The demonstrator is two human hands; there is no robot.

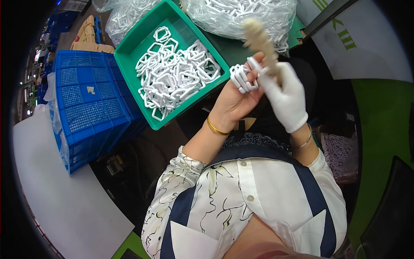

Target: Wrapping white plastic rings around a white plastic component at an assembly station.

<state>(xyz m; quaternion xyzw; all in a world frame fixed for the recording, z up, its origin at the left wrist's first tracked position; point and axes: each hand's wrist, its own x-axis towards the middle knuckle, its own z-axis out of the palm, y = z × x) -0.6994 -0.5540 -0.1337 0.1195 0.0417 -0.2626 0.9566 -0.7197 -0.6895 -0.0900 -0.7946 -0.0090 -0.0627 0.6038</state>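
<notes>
My bare left hand (236, 103) is turned palm up, with its fingers curled round several white angular plastic rings (242, 78). Just to the right, my right hand (285, 103) wears a white glove and grips a beige, ridged, stick-like tool (258, 35); motion smears it, so its exact kind is unclear. The tool slants up past the fingers of my left hand, and the two hands nearly meet. Beyond my left wrist lies a green tray (183, 111) holding a heap of loose white rings (174, 75).
Clear plastic bags full of white rings (235, 17) stand at the back. Stacked blue crates (92, 110) rise on the left beside a white surface (56, 172). At right, low down, is a container of small pale parts (338, 151). A white panel (362, 47) borders the right.
</notes>
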